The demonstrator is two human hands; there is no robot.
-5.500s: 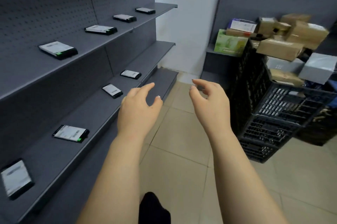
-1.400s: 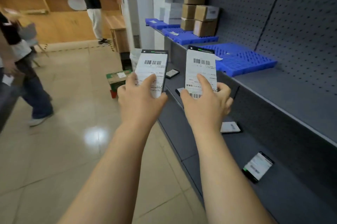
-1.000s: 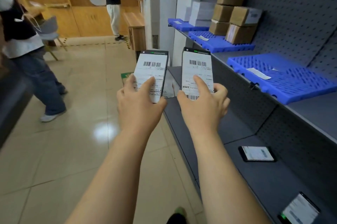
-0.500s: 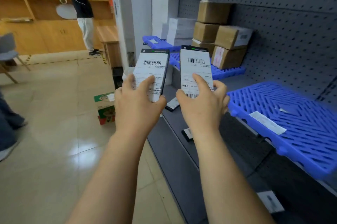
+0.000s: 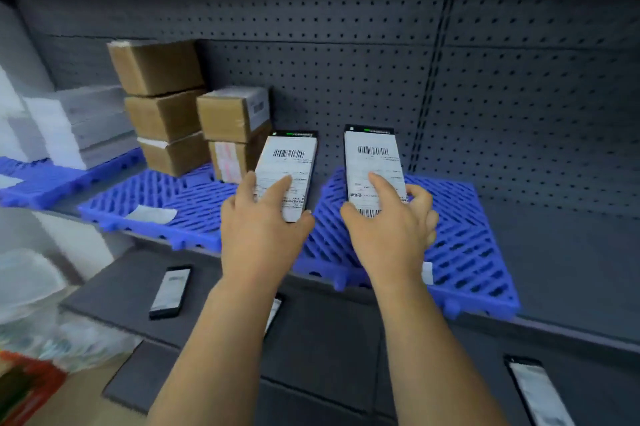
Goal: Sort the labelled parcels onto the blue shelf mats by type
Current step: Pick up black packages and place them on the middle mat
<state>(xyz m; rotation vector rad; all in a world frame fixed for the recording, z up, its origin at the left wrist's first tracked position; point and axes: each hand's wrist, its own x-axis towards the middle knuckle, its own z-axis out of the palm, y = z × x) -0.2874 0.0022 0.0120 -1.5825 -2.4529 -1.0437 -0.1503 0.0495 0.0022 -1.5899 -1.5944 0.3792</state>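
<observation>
Now squarely facing the shelf, closer than before. Left hand (image 5: 258, 228) gripping one flat labelled parcel (image 5: 289, 176), right hand (image 5: 388, 228) another (image 5: 374, 166). Best laid flat, label up, on the bare blue mat (image 5: 467, 252).

Blue mats (image 5: 485, 252) slotted plastic; cartons (image 5: 156, 67) matt brown cardboard; parcel labels (image 5: 372, 162) white paper; backboard (image 5: 519, 96) perforated matt grey.

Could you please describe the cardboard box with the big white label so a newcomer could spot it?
On the blue mat sit two stacks of brown boxes. The labelled box tops the shorter, right-hand stack; only it has a white label wrapping its top and side.
</observation>
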